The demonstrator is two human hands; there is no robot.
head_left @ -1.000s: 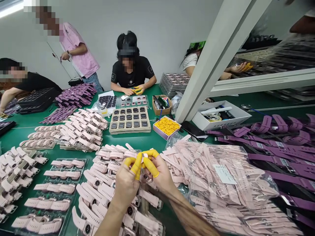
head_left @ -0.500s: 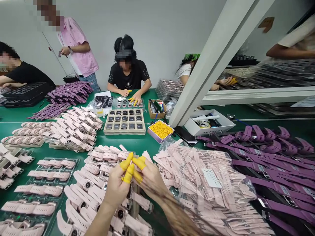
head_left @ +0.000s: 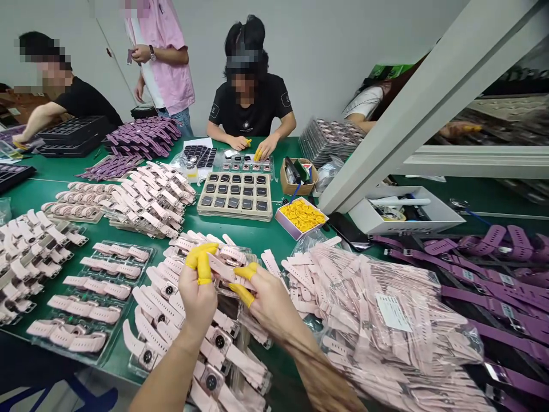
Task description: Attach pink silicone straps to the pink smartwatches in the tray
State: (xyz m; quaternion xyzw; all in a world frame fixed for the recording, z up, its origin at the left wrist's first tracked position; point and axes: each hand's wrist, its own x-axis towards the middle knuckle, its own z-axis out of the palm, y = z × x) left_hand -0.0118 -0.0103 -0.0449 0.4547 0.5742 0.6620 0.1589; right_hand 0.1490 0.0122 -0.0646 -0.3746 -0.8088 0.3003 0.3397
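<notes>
A person's two bare hands, several fingertips sheathed in yellow covers, held a pale pink, perforated watch strap [head_left: 223, 269] above a crowded green surface [head_left: 55, 197], at the lower centre of the frame. The fingers of the left hand [head_left: 198, 280] were clamped on the strap's upper end, while those of the right hand [head_left: 268, 292] closed about its lower end, one yellow tip above and another below.

Beneath and beside the hands lay overlapping rows of square-cased watches with pale pink straps [head_left: 160, 317]. More pink straps were lined up in a clear plastic tray [head_left: 100, 293] at lower left, and a clear plastic bag packed with pink straps [head_left: 369, 320], bearing a white label [head_left: 393, 312], spread across the lower right. Purple straps [head_left: 497, 280] were heaped at the right edge.

Just beyond the hands stood a beige tray of dark square pieces [head_left: 234, 197] and, to its right, a small open box of yellow finger covers [head_left: 302, 216]. A white open box [head_left: 403, 214] sat near the slanted white frame. Across the surface, at upper centre, a seated person in a black T-shirt [head_left: 247, 114] bent over a clear tray, while a person in a pink shirt [head_left: 167, 63] stood at upper left.
</notes>
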